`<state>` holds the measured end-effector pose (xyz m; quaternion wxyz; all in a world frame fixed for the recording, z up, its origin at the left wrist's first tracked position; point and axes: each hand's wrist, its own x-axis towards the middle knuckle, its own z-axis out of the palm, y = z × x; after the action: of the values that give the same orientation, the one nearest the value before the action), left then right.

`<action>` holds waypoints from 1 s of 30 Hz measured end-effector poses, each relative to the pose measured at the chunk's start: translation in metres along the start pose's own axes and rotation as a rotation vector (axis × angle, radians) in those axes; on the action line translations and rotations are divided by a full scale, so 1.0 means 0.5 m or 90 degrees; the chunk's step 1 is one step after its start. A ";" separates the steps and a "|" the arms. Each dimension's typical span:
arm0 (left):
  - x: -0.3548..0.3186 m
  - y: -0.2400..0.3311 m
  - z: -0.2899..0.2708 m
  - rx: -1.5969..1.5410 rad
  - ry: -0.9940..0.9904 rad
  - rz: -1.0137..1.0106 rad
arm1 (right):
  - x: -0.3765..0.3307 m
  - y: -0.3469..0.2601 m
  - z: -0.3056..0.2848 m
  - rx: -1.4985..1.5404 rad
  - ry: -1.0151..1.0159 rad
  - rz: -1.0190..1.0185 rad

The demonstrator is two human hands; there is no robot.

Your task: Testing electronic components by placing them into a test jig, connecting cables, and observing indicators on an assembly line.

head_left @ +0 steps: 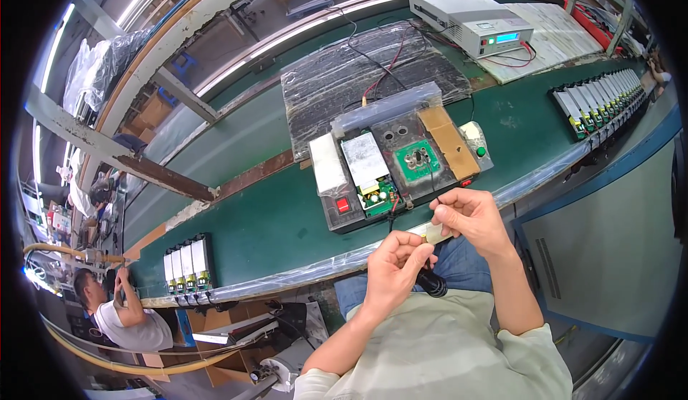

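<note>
Hands meet just off the bench's near edge, over the lap. Right hand (pixel 469 217) pinches one end of a small pale strip (pixel 435 233), fingers closed on it. Left hand (pixel 394 265) is curled shut around the other end, thumb on top, with a black cylindrical part (pixel 432 284) poking out under it. Test fixture (pixel 398 167) with circuit boards sits just beyond on the green bench (pixel 265 213).
</note>
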<state>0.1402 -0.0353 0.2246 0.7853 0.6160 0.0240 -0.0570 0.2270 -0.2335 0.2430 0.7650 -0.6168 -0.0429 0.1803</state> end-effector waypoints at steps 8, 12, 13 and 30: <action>0.047 0.001 0.041 0.074 0.032 0.037 | -0.001 0.017 0.007 0.088 0.003 -0.023; 0.066 0.002 0.046 0.131 0.035 0.047 | 0.005 0.029 0.001 0.080 0.019 -0.047; 0.069 0.001 0.047 0.145 0.035 0.048 | 0.005 0.032 -0.003 0.080 0.020 -0.045; 0.102 -0.011 0.068 0.178 0.058 0.089 | 0.014 0.012 -0.018 -0.158 0.095 -0.074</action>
<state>0.1890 -0.0727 0.2219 0.6922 0.7213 0.0088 0.0231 0.2349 -0.2385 0.2340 0.6930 -0.7149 -0.0435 0.0825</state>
